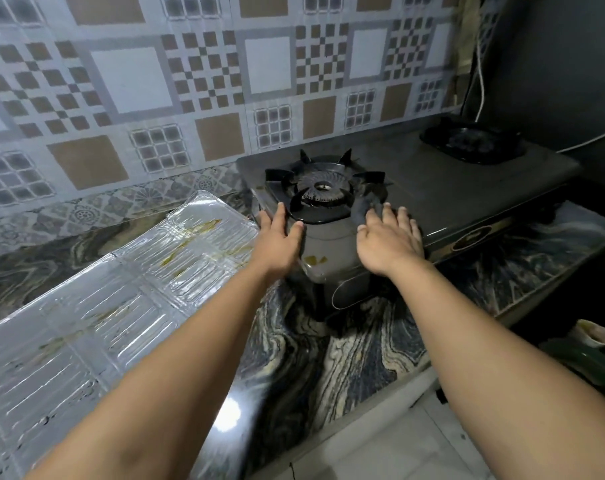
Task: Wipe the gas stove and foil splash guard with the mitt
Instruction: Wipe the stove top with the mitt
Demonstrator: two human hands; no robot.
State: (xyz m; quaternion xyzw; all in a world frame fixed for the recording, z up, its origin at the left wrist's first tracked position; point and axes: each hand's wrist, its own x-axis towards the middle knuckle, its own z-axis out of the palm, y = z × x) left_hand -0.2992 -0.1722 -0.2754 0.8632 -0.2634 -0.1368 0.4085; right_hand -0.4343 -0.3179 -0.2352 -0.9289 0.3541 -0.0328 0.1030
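A dark two-burner gas stove stands on the marbled counter against the tiled wall. Its left burner grate lies between my hands. My left hand rests on the stove's front left corner, fingers straight and spread. My right hand lies flat on the stove top just right of that burner, fingers straight. A yellowish stain shows on the stove's front between my wrists. The foil splash guard lies flat on the counter to the left, streaked with yellow grease. No mitt is in view.
The second burner sits at the stove's far right, near a white cable on the dark side wall. The marbled counter runs to a front edge over a light floor. A pale cup stands low at the right.
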